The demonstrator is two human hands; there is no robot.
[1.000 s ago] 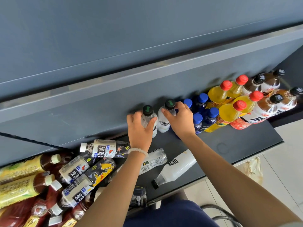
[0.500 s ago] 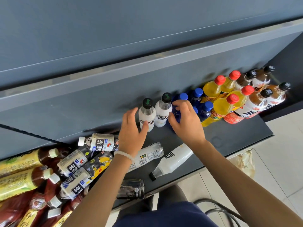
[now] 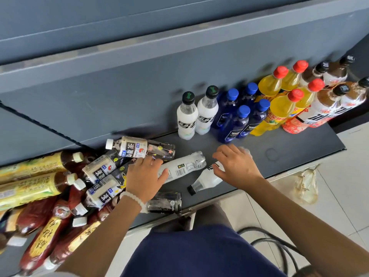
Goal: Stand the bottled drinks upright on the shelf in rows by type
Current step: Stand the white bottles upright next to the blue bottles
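Bottled drinks stand in rows along the back of the dark shelf [image 3: 311, 148], toward its right end: two white bottles with black caps [image 3: 196, 114], then four blue bottles with blue caps [image 3: 238, 116], four yellow bottles with red caps [image 3: 279, 100], and at the right corner four brown bottles with black caps [image 3: 327, 92], all upright and packed close together.

Near the front edge, two more white bottles lie on their sides. One lying white bottle [image 3: 183, 166] points its base toward the back right; the left hand [image 3: 144, 176] rests over its cap end, fingers spread and only slightly bent, the thumb against the bottle's side. A bead bracelet [image 3: 132, 197] circles that wrist. The other lying white bottle [image 3: 207, 179] has its black cap toward the front edge; the right hand [image 3: 233, 164] hovers over its base end with fingers loosely curved and apart, and whether they touch it cannot be told.

At the left end of the shelf lies a heap of bottles on their sides: white-labelled tea bottles with white caps [image 3: 127, 146], yellow-labelled tea bottles [image 3: 38, 176], and red-labelled bottles [image 3: 46, 226]. A dark clear bottle [image 3: 164, 202] lies at the front edge just beside the left wrist.
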